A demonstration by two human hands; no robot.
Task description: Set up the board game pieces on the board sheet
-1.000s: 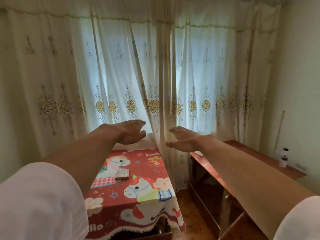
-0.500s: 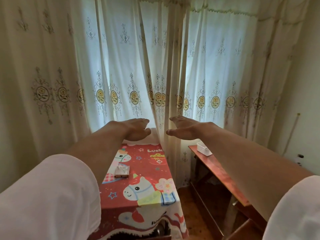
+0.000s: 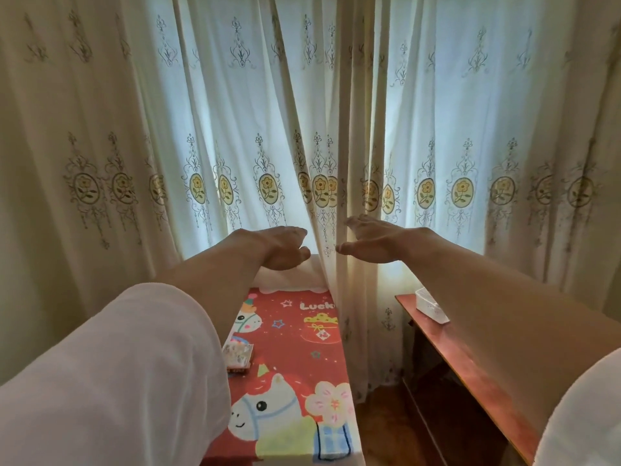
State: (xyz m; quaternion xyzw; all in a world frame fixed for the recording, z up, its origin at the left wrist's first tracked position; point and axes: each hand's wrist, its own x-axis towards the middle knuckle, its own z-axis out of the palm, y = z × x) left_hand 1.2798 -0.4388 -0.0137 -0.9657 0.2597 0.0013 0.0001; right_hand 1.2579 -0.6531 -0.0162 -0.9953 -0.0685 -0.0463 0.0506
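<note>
Step in hand: I judged the task not yet begun; no piece was laid out and I saw no board sheet anywhere.
Left hand: my left hand (image 3: 280, 247) was stretched forward, palm down, fingers straight and together, holding nothing.
Right hand: my right hand (image 3: 373, 242) was the same, flat and empty, just beside the left with a gap between them, both in front of the cream embroidered curtains (image 3: 235, 129).
Task's thing: a small clear-wrapped packet (image 3: 238, 356), probably the game pieces, lay on the red cartoon-printed tablecloth (image 3: 302, 348), well below the hands and partly hidden by my left sleeve.
Next move: I would have to lower both arms to the table and take up the packet, then find and spread the sheet.
Count: two hands, one packet, one tablecloth, one reddish-brown wooden side table (image 3: 470, 368), and one white plastic tub (image 3: 431, 306) on it.
</note>
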